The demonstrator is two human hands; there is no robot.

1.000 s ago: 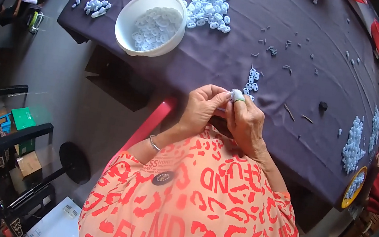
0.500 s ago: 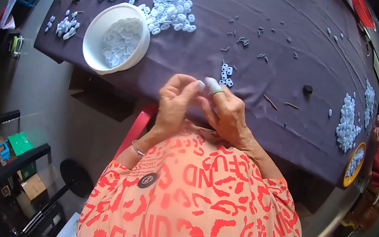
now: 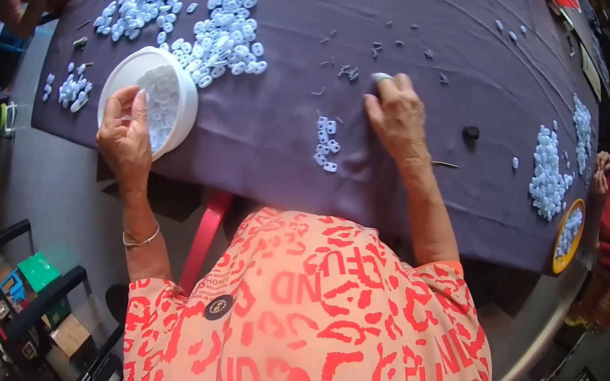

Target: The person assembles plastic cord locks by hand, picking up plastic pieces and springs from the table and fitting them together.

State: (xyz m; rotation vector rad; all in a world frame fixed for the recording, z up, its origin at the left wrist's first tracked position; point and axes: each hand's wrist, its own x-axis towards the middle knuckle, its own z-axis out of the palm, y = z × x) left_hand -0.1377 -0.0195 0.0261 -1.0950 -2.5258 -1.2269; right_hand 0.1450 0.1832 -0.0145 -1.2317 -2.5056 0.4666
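Note:
Over the white round bowl (image 3: 188,108) is my left hand (image 3: 126,133), its thumb and fingers pinched together. A whitish bit shows at the fingertips, too small to tell whether it is a piece or a nail. Inside the bowl lie many small pale oval pieces (image 3: 164,107). My right hand (image 3: 399,119) reaches onto the dark tablecloth (image 3: 266,134), thumb and forefinger apart, a pale covering on one fingertip. Just left of it lie thin dark pin-like bits (image 3: 349,73). Nearer me, several small white pieces with dark holes (image 3: 326,144) form a loose cluster.
Large heaps of white oval pieces (image 3: 224,43) spread beyond the bowl. At right are another heap (image 3: 549,174), a yellow-rimmed dish (image 3: 567,235) and a black lump (image 3: 470,133). Another person's hands (image 3: 606,166) show at the far right. A red chair part (image 3: 207,235) stands below the table edge.
My hands were together in front of me, the left pinching a white piece. They have parted: left moved to the bowl, right forward toward the dark bits. The view has shifted.

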